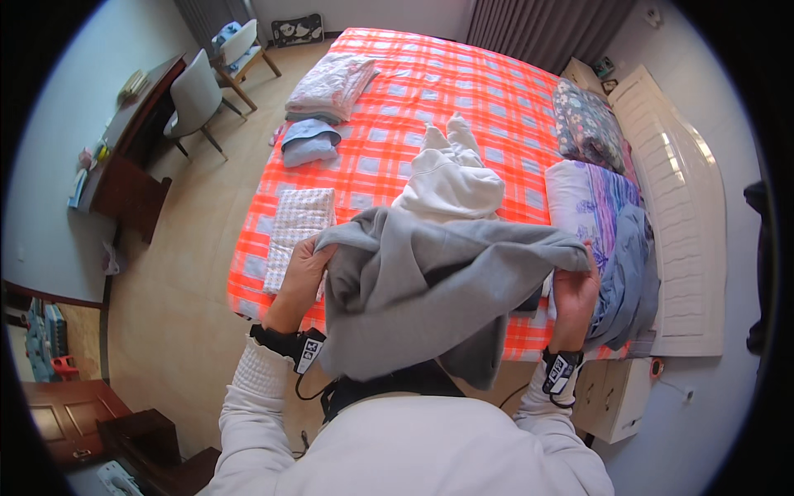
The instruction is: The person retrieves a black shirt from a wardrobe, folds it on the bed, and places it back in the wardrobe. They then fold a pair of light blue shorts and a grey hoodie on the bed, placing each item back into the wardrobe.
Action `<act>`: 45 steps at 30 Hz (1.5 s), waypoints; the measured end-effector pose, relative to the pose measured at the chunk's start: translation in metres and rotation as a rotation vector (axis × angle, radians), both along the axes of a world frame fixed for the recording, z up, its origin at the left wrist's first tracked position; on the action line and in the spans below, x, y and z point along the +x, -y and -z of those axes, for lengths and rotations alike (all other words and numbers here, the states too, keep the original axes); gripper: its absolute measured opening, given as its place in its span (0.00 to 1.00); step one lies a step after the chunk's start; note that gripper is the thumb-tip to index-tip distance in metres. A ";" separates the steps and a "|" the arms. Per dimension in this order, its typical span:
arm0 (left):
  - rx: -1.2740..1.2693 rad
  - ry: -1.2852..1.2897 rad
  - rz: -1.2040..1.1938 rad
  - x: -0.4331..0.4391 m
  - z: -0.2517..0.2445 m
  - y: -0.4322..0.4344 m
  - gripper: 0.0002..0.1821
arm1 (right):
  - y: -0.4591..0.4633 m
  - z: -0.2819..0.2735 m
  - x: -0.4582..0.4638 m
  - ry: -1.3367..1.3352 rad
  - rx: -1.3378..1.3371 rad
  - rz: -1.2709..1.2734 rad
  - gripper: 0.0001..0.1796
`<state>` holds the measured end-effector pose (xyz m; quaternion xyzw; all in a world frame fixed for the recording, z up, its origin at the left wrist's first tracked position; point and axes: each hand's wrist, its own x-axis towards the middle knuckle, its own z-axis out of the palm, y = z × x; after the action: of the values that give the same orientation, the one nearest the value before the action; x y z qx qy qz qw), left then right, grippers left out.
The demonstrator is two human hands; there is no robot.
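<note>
A grey cloth garment (403, 297) hangs bunched and sagging between my two hands, in front of my body. My left hand (307, 263) pinches its upper left corner, and my right hand (575, 291) grips the upper right end. Its folds hide what kind of garment it is. Just beyond it, a cream hooded garment (456, 186) lies on the bed, partly covered from view by the grey cloth. To the left, near my left hand, rests a folded checked cloth (301, 229). Part of a dark item shows under the grey cloth near my right hand.
An orange-and-white plaid sheet (384, 133) covers the bed. Folded blue cloth (310, 146) and pink-patterned bedding (332, 87) lie along its left side. Purple-patterned bedding (577, 192), a blue-grey garment (623, 279) and a floral quilt (586, 118) line the headboard (676, 217). Chairs (195, 96) stand left.
</note>
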<state>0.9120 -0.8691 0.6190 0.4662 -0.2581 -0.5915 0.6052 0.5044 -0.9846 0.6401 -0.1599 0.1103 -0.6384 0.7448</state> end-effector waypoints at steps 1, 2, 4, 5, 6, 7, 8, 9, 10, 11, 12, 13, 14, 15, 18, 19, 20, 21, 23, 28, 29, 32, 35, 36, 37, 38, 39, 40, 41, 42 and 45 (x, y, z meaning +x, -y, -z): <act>-0.001 -0.118 0.004 -0.003 -0.012 -0.003 0.12 | -0.004 0.008 -0.005 -0.066 0.056 0.077 0.12; -0.069 -0.252 0.061 -0.007 -0.024 -0.005 0.13 | -0.012 0.015 -0.008 -0.117 0.087 0.129 0.13; -0.109 -0.084 0.002 -0.021 -0.043 -0.007 0.17 | -0.030 0.019 -0.004 -0.113 0.135 0.198 0.16; -0.165 0.004 0.002 -0.025 -0.053 -0.008 0.20 | -0.041 0.018 0.002 -0.289 0.182 0.294 0.21; -0.247 0.231 -0.004 -0.028 -0.062 -0.009 0.23 | -0.052 0.017 0.015 -0.532 0.136 0.371 0.24; -0.362 0.325 0.027 -0.031 -0.071 -0.011 0.26 | -0.062 0.017 0.032 -0.769 0.154 0.496 0.27; -0.353 0.236 0.028 -0.037 -0.078 -0.006 0.27 | -0.073 0.016 0.050 -1.015 0.046 0.539 0.30; -0.281 0.111 0.044 -0.040 -0.086 -0.002 0.25 | -0.087 0.018 0.071 -1.245 -0.102 0.567 0.32; -0.340 0.070 0.086 -0.043 -0.094 0.002 0.23 | -0.092 0.018 0.087 -1.422 -0.270 0.479 0.35; -0.372 -0.087 0.113 -0.046 -0.102 0.006 0.21 | -0.103 0.018 0.103 -1.431 -0.497 0.382 0.38; -0.347 -0.318 0.165 -0.045 -0.109 0.011 0.21 | -0.114 0.021 0.123 -1.345 -0.564 0.319 0.37; -0.339 -0.564 0.232 -0.046 -0.114 0.013 0.21 | -0.117 0.021 0.135 -1.509 -0.726 0.317 0.34; -0.325 -0.603 0.269 -0.045 -0.119 0.014 0.23 | -0.117 0.020 0.144 -1.679 -0.887 0.290 0.31; -0.281 -0.618 0.278 -0.042 -0.123 0.016 0.23 | -0.115 0.018 0.151 -1.580 -0.780 0.102 0.29; -0.331 -0.609 0.352 -0.020 -0.130 0.020 0.21 | -0.085 -0.004 0.152 -1.353 -0.695 -0.067 0.12; -0.382 -0.521 0.333 -0.004 -0.135 0.025 0.21 | -0.070 -0.015 0.149 -1.139 -0.563 0.152 0.12; -0.361 -0.300 0.184 0.015 -0.142 0.030 0.19 | -0.060 -0.030 0.129 -0.970 -0.271 0.169 0.13; -0.345 -0.041 0.032 0.036 -0.148 0.036 0.17 | -0.052 -0.052 0.101 -1.530 -0.040 0.310 0.14; -0.304 0.387 0.123 0.065 -0.156 0.050 0.11 | -0.037 -0.090 0.069 -0.924 -0.297 0.374 0.10; -0.488 1.116 0.174 0.074 -0.156 0.041 0.08 | -0.050 -0.158 0.043 -2.034 -0.714 0.960 0.03; -0.505 1.190 0.150 0.072 -0.160 0.034 0.09 | -0.055 -0.167 0.046 -2.038 -0.679 1.048 0.03; -0.802 1.481 0.167 0.078 -0.184 0.025 0.10 | -0.068 -0.193 0.050 -1.948 -0.830 1.371 0.05; -1.121 1.195 0.192 0.079 -0.190 0.031 0.10 | -0.077 -0.228 0.041 -1.922 -1.157 1.730 0.04; -1.158 0.991 0.195 0.077 -0.187 0.036 0.11 | -0.077 -0.241 0.038 -1.880 -1.155 1.835 0.04; -1.012 0.709 0.241 0.076 -0.182 0.039 0.13 | -0.073 -0.251 0.037 -1.889 -1.270 1.808 0.05; -0.822 0.439 0.274 0.070 -0.172 0.044 0.15 | -0.059 -0.261 0.039 -1.893 -1.271 1.769 0.06; -0.639 0.192 0.307 0.062 -0.161 0.048 0.16 | -0.031 -0.269 0.045 -1.943 -1.232 1.666 0.06; -0.494 0.273 0.186 0.036 -0.146 0.071 0.19 | 0.003 -0.270 0.058 -2.059 -1.142 1.460 0.07; -0.544 0.319 0.187 0.030 -0.140 0.069 0.19 | 0.032 -0.262 0.069 -2.168 -1.031 1.252 0.08; -0.602 0.363 0.188 0.026 -0.136 0.062 0.19 | 0.058 -0.249 0.078 -2.245 -0.917 1.045 0.08; -0.657 0.123 0.266 0.012 -0.134 0.038 0.18 | 0.083 -0.175 0.072 -1.954 -0.768 0.849 0.11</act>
<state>0.9241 -0.9071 0.7526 0.2439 -0.5287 -0.5215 0.6237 0.5762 -1.0679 0.8151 -0.7579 0.4868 -0.4327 -0.0359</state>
